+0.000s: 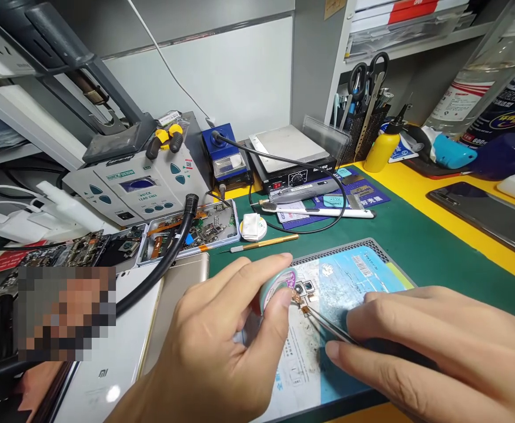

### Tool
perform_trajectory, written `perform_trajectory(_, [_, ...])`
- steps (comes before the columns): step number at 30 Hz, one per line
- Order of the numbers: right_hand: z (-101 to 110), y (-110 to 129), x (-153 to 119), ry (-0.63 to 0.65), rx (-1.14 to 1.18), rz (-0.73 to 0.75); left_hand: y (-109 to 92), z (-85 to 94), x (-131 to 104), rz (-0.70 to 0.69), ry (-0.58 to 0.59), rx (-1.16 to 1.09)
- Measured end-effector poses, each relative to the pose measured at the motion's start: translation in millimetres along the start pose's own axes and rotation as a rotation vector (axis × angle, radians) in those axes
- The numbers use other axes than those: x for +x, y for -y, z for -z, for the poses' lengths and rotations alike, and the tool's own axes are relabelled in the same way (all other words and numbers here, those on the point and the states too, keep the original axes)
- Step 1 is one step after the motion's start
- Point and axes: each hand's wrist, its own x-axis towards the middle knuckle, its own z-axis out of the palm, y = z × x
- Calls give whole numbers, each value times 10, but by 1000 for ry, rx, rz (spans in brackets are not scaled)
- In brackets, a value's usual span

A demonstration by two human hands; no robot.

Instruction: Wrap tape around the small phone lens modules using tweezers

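Note:
My left hand (222, 338) pinches a small round teal spool of desoldering braid (278, 286) between thumb and fingers. A copper-coloured end (297, 298) sticks out on the spool's right side. Metal tweezers (331, 328) lie between the thumb and fingers of my right hand (434, 346). Their tips meet a tiny gold-brown piece (305, 309) beside that copper end; whether they grip it I cannot tell. Both hands are over a blue and white printed sheet (350, 288) in a grey textured tray. Small dark camera-like parts (304, 287) show just behind the spool.
Behind stand a blue soldering station (220, 147), a hot plate (295, 144) and a grey QUICK station (143, 182). A black hose (169, 264) crosses the left side over phone backs (120, 341). A brass-handled tool (270, 242) and toothbrush (323, 211) lie on the green mat (451, 252).

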Motion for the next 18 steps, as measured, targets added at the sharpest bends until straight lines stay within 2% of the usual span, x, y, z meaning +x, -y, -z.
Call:
perform_trajectory(7, [-33, 4, -25, -36, -7, -9, 11, -15, 1, 19, -6, -13])
perform_trajectory(13, [-9, -3, -9, 5, -37, 23, 39, 12, -11, 38, 20, 15])
perform_trajectory(18, [-56, 6, -20, -63, -29, 4, 32, 37, -36, 102, 47, 65])
